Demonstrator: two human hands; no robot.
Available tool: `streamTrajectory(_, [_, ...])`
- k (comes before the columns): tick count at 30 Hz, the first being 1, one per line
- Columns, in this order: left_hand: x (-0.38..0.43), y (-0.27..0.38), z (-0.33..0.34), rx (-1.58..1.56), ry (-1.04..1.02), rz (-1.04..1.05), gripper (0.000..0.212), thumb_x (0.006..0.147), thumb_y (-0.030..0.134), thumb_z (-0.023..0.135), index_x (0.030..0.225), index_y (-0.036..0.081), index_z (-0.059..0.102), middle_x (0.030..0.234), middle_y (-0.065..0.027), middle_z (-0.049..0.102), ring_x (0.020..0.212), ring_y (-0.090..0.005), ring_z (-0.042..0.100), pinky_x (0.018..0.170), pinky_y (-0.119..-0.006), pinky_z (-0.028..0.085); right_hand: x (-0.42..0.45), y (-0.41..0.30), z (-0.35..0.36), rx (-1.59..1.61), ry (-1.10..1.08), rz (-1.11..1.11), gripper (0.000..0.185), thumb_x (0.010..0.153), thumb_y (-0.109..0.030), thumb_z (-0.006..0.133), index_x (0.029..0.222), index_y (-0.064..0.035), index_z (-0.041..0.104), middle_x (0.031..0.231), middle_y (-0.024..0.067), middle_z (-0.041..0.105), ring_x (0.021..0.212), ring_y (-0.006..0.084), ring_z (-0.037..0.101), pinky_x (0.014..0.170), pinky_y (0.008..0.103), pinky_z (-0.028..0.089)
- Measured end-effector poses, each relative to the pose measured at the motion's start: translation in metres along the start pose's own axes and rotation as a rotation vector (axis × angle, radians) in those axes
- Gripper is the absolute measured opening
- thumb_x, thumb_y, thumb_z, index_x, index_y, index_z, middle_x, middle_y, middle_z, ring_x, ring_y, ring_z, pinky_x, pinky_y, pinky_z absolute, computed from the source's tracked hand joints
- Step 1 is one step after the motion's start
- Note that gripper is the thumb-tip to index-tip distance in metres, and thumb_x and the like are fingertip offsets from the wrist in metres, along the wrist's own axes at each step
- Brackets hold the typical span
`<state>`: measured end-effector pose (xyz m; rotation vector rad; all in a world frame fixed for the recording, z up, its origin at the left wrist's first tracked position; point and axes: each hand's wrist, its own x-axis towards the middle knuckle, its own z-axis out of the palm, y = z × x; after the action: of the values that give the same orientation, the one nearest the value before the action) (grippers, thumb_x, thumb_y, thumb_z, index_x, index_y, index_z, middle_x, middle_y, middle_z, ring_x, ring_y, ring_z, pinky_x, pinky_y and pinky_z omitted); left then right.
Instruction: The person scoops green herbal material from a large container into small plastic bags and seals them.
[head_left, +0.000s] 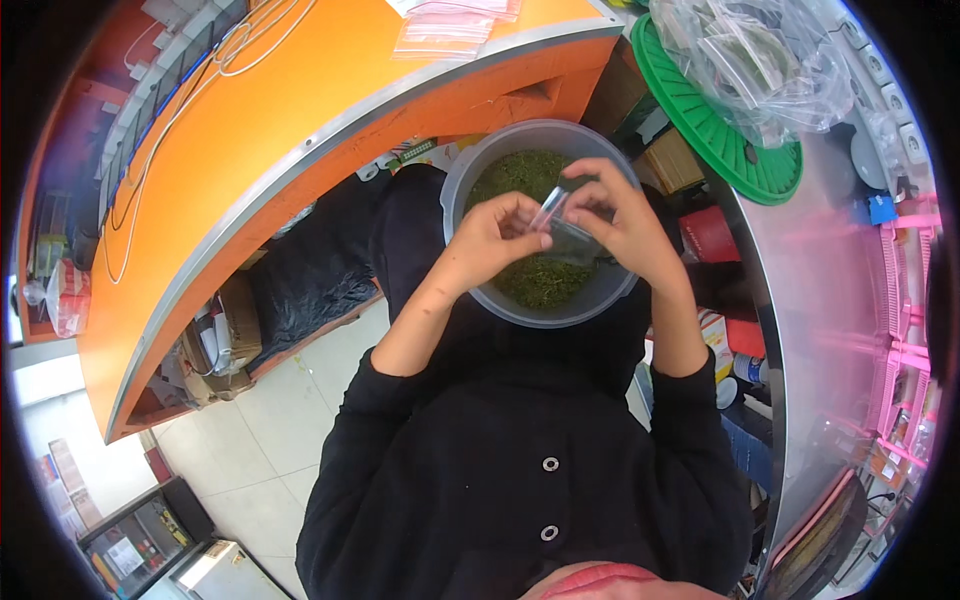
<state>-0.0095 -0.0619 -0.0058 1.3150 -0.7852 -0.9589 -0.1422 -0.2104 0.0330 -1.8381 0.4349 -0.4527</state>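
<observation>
A round translucent plastic tub (544, 319) rests on my lap, with dried green herb (541, 285) over its bottom. Above it, both hands hold a small clear zip bag (574, 244). My left hand (499, 232) pinches the bag's edge between thumb and fingers. My right hand (611, 217) grips its other side, with the index finger raised and curled. Part of the bag is blurred and hidden by the fingers, so I cannot tell whether anything is in it.
An orange counter (247, 127) curves along the left, bearing flat zip bags (450, 30) and a white cable (150, 161). At the right, a green slatted lid (776, 169) with a large clear bag of packets (757, 67) lies on a metal-edged table (817, 300).
</observation>
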Motion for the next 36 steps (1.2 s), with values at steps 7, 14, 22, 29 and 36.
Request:
streamTrajectory(7, [-0.014,-0.004,-0.018,-0.275,0.060,-0.185,0.016,0.086,0.015,0.068,0.091,0.000,0.067,0.078,-0.0015,0.063,0.070,-0.0072,0.056,0.064,-0.021,0.046,-0.003,-0.008,0.031,-0.444,0.087,-0.403,0.018,0.076,-0.003,0.070,0.092,-0.0029,0.062,0.079,0.0084,0.065,0.075,0.0213,0.063,0.069,0.0302,0.048])
streamTrajectory(14, [-0.016,-0.011,-0.017,-0.298,0.150,-0.115,0.015,0.085,0.014,0.070,0.086,-0.001,0.067,0.077,-0.0044,0.066,0.066,-0.0077,0.058,0.059,-0.020,0.046,-0.016,-0.004,0.061,-0.354,0.086,-0.250,0.018,0.074,-0.011,0.073,0.088,-0.0032,0.065,0.081,0.0103,0.061,0.073,0.0261,0.060,0.065,0.0347,0.047])
streamTrajectory(22, [-0.015,-0.005,-0.022,-0.042,0.057,-0.050,0.014,0.084,0.012,0.069,0.079,-0.001,0.066,0.071,-0.0029,0.063,0.062,-0.0075,0.056,0.054,-0.022,0.043,-0.009,0.002,0.054,-0.125,-0.045,-0.035,0.015,0.079,-0.012,0.065,0.075,0.0007,0.059,0.070,0.0132,0.057,0.067,0.0327,0.057,0.061,0.0405,0.046])
streamTrajectory(29, [-0.015,-0.007,-0.007,0.636,0.293,0.271,0.009,0.081,0.006,0.065,0.083,-0.002,0.065,0.072,-0.0123,0.061,0.060,-0.0189,0.060,0.055,-0.030,0.046,-0.005,0.021,0.076,-0.526,0.182,-0.189,0.012,0.074,-0.011,0.064,0.070,-0.0014,0.059,0.069,0.0137,0.058,0.067,0.0323,0.059,0.061,0.0416,0.047])
streamTrajectory(36, [-0.013,-0.009,-0.009,0.387,0.282,0.245,0.008,0.081,0.003,0.060,0.077,-0.004,0.058,0.069,-0.0151,0.056,0.060,-0.0290,0.056,0.055,-0.037,0.044,-0.001,0.015,0.075,-0.545,0.161,-0.270,0.012,0.075,-0.012,0.065,0.070,-0.0018,0.060,0.068,0.0135,0.057,0.066,0.0318,0.059,0.061,0.0418,0.048])
